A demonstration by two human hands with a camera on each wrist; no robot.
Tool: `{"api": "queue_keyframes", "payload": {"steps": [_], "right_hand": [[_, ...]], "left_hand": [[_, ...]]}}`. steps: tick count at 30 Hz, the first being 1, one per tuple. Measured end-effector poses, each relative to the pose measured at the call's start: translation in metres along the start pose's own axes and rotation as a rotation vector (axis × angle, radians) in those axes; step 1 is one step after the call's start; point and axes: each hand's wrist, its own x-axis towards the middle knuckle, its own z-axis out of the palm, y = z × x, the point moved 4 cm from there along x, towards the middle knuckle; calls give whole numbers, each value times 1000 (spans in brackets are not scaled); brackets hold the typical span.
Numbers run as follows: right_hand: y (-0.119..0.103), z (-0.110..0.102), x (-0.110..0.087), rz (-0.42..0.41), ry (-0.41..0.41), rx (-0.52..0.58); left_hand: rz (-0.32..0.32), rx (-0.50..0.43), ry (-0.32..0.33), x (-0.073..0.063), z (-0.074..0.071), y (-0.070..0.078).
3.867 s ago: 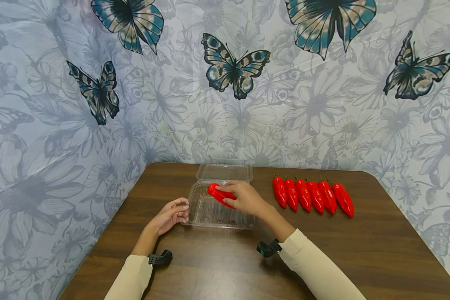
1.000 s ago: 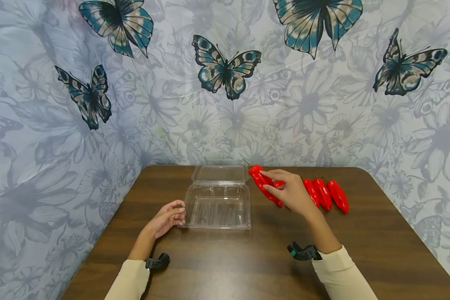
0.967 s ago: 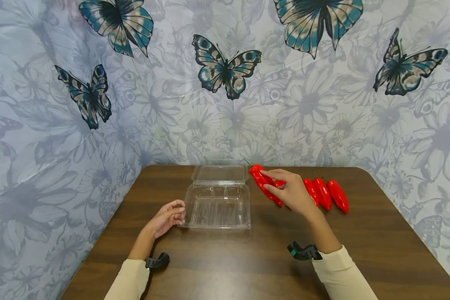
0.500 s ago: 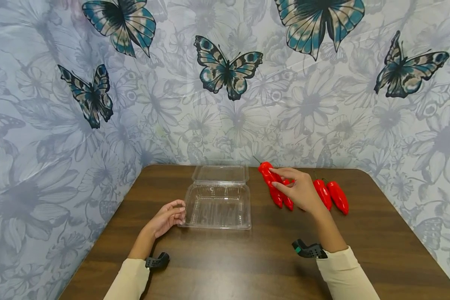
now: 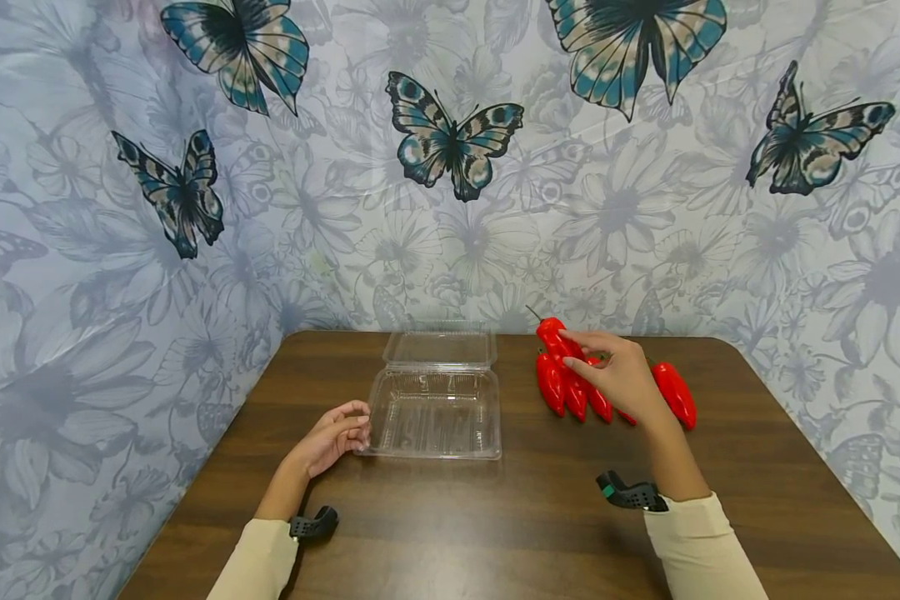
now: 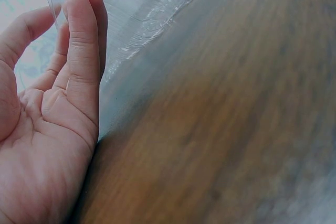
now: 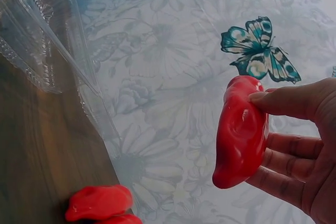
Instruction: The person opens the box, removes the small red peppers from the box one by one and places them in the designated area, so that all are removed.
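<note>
My right hand [image 5: 624,377] pinches a shiny red chili pepper [image 7: 240,135] between thumb and fingertips, its thin stem pointing up and left. The pepper is held raised over a row of similar red peppers [image 5: 549,385] and overlaps them in the head view. Part of that row is hidden behind the hand. At the left stands a transparent plastic clamshell container [image 5: 435,423], its lid [image 5: 441,350] folded back toward the wall. My left hand [image 5: 333,439] holds the container's left rim near the front corner, thumb and fingertips right at the edge.
Everything stands on a brown wooden table [image 5: 450,533] pushed up to a wall with a butterfly-and-flower covering [image 5: 615,208]. One red pepper [image 5: 675,396] lies at the right end of the row. Each wrist wears a black strap [image 5: 315,525].
The right hand has carried its pepper from over the container rightward to above the row, moving farther right and slightly up in the last second. The left hand stays at the rim.
</note>
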Motion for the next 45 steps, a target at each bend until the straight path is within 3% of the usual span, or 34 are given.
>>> {"api": "queue_keyframes", "payload": {"steps": [18, 45], "right_hand": [[17, -30, -3, 34, 54, -43], [34, -65, -14, 188, 122, -125]], "left_hand": [[-9, -8, 0, -1, -2, -2], [-2, -33, -31, 2, -1, 2]]}}
